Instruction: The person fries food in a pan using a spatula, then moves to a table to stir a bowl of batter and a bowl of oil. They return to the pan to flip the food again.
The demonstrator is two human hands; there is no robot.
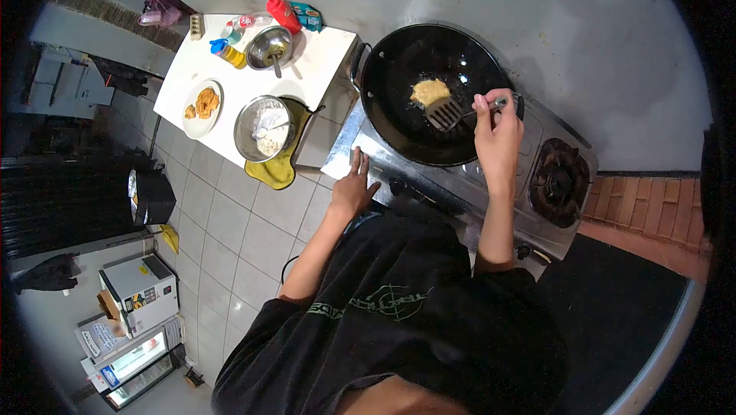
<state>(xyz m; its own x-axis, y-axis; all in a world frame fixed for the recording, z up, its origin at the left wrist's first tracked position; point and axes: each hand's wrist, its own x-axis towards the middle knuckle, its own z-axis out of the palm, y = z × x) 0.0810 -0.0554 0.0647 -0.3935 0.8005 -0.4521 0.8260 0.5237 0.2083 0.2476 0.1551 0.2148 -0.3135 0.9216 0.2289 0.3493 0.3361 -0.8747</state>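
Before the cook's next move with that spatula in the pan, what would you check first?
1. Grip of the right hand on the slotted metal spatula: closed round the handle, ok.
2. Blade under the yellow fritter: not ok, it lies beside it.
3. Fritter's underside browned: cannot tell.
4. The left hand flat on the steel stove edge, clear of the black round wok: ok.
5. Free space on the white plate: ok.
6. Flame under the wok: cannot tell.
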